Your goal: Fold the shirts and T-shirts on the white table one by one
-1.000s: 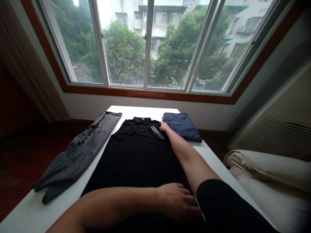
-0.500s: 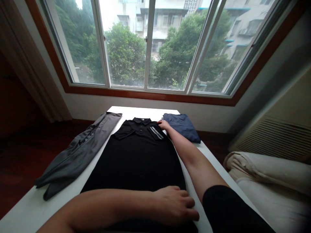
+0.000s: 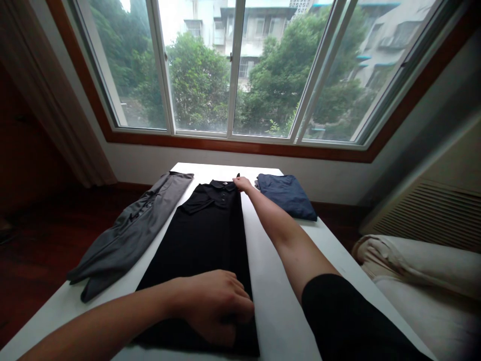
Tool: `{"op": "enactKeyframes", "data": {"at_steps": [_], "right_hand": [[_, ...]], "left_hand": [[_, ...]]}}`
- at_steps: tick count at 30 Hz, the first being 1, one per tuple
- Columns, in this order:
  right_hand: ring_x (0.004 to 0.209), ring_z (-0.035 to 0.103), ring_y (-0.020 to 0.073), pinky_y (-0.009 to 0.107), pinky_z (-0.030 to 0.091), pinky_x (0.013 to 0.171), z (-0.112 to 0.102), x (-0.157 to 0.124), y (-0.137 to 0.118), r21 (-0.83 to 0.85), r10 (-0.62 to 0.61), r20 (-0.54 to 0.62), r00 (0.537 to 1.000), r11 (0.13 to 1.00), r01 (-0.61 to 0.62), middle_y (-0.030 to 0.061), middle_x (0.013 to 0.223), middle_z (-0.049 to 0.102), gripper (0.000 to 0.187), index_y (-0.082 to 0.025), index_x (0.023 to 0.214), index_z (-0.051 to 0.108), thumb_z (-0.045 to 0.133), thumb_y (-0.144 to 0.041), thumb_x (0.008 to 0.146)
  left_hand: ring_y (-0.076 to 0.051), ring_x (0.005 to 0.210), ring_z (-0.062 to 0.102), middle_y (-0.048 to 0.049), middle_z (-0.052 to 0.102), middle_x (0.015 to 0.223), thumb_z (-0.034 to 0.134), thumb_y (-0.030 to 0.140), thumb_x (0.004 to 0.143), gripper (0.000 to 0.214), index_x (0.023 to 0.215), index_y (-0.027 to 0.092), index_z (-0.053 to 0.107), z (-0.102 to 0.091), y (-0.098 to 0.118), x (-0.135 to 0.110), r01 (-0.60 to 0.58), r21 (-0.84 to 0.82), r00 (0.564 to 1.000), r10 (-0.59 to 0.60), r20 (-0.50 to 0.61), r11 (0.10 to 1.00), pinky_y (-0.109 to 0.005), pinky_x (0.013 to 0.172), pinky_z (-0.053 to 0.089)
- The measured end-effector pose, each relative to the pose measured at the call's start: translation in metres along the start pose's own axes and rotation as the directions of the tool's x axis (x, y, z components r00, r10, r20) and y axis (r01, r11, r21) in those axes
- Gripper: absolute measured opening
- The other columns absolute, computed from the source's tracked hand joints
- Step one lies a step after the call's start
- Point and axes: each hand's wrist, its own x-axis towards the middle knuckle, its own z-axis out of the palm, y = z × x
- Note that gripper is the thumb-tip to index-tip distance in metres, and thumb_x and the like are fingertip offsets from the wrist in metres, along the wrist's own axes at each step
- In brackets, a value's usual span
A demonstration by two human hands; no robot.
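Note:
A black polo shirt [image 3: 191, 240] lies along the white table, collar toward the window. Its right side is turned inward, so the right edge runs nearly straight and the striped sleeve is out of sight. At the shoulder beside the collar, my right hand [image 3: 243, 184] pinches the cloth, and a small dark tip of fabric sticks up there. Closer to me, my left hand [image 3: 221, 307] is closed at the lower part of the shirt, fingers curled over its right edge. The fingertips are partly hidden.
Grey trousers [image 3: 131, 235] lie along the left side of the table [image 3: 278, 301]. A folded navy garment [image 3: 287, 195] sits at the far right corner. Pale rolled bedding [image 3: 421, 260] is beyond the right edge, and a window [image 3: 233, 138] stands behind.
Both hands have moved left, bringing the shirt's right side inward over its body. The grey stripes no longer show, and bare table now lies right of the shirt.

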Motion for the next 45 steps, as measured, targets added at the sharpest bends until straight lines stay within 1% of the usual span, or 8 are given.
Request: {"op": "enactKeyframes", "data": {"at_steps": [4,8,14,20,27,34,37,45], "right_hand": [[0.130,0.060,0.0223,0.030,0.043,0.109,0.031,-0.008,-0.015,0.017,-0.093,0.028,0.995,0.996,0.093,0.0171,0.142,0.064,0.044,-0.007,0.138,0.064,0.051,-0.035,0.106],[0.135,0.054,0.0192,0.028,0.037,0.115,0.054,-0.028,-0.014,0.020,-0.169,-0.032,0.985,0.985,0.170,0.0147,0.148,0.060,0.043,-0.008,0.143,0.060,0.044,-0.024,0.106],[0.136,0.053,0.0197,0.029,0.036,0.118,0.074,-0.062,0.007,-0.091,-0.253,-0.145,0.956,0.966,0.242,0.0124,0.148,0.058,0.041,-0.016,0.137,0.066,0.041,-0.023,0.105],[0.157,0.026,0.0289,0.043,0.022,0.126,0.083,-0.098,0.031,-0.326,-0.357,0.100,0.929,0.870,0.370,0.0140,0.168,0.032,0.061,-0.022,0.158,0.047,0.050,-0.051,0.105],[0.160,0.012,0.0351,0.047,0.010,0.127,0.081,-0.127,0.034,-0.403,-0.292,0.231,0.928,0.839,0.365,0.0179,0.172,0.020,0.084,-0.021,0.167,0.030,0.035,-0.074,0.102],[0.154,0.028,0.0390,0.051,0.019,0.123,0.080,-0.153,0.018,-0.440,-0.204,0.121,0.971,0.866,0.237,0.0207,0.165,0.037,0.077,-0.021,0.161,0.041,0.032,-0.070,0.104],[0.155,0.025,0.0365,0.051,0.016,0.123,0.085,-0.156,0.015,-0.435,-0.185,0.066,0.980,0.879,0.195,0.0194,0.165,0.037,0.074,-0.020,0.159,0.045,0.028,-0.068,0.105],[0.160,0.014,0.0322,0.046,0.009,0.126,0.089,-0.133,0.029,-0.395,-0.154,0.103,0.983,0.900,0.182,0.0164,0.172,0.022,0.082,-0.022,0.166,0.032,0.027,-0.075,0.102]], "left_hand": [[-0.019,0.081,0.069,0.0004,0.073,0.087,0.076,0.023,0.077,0.020,0.093,0.024,0.064,0.012,-0.019,-0.015,0.076,-0.146,0.992,-0.060,0.116,0.986,-0.028,0.076,0.051],[-0.016,0.071,0.068,0.0025,0.071,0.081,0.076,0.037,0.086,0.021,0.101,0.024,0.069,0.033,-0.037,-0.022,0.180,-0.259,0.951,-0.100,0.293,0.949,-0.024,0.062,0.048],[-0.024,0.101,0.068,-0.0070,0.072,0.110,0.066,0.040,0.094,0.029,0.118,0.024,0.069,0.042,-0.035,-0.019,0.239,0.098,0.971,-0.236,-0.039,0.966,-0.035,0.092,0.052],[-0.036,0.156,0.028,-0.0123,0.030,0.170,0.048,0.055,0.103,0.068,0.163,0.027,0.034,0.048,-0.020,-0.024,0.161,0.182,0.986,-0.165,0.012,0.970,-0.061,0.126,0.022],[-0.036,0.160,0.013,-0.0119,0.014,0.174,0.041,0.052,0.107,0.069,0.168,0.025,0.025,0.064,-0.001,-0.023,0.166,0.128,0.982,-0.176,0.073,0.978,-0.064,0.128,0.012],[-0.036,0.159,0.016,-0.0124,0.015,0.173,0.042,0.052,0.107,0.070,0.168,0.024,0.024,0.072,0.025,-0.021,0.130,0.119,0.988,-0.138,0.067,0.984,-0.064,0.127,0.017],[-0.036,0.159,0.018,-0.0132,0.018,0.172,0.044,0.051,0.106,0.069,0.168,0.024,0.026,0.077,0.032,-0.021,0.110,0.128,0.990,-0.120,0.068,0.986,-0.064,0.126,0.020],[-0.035,0.160,0.014,-0.0103,0.016,0.174,0.045,0.054,0.106,0.069,0.167,0.027,0.027,0.071,0.014,-0.013,0.102,0.018,0.990,-0.103,0.093,0.995,-0.065,0.128,0.012]]}}
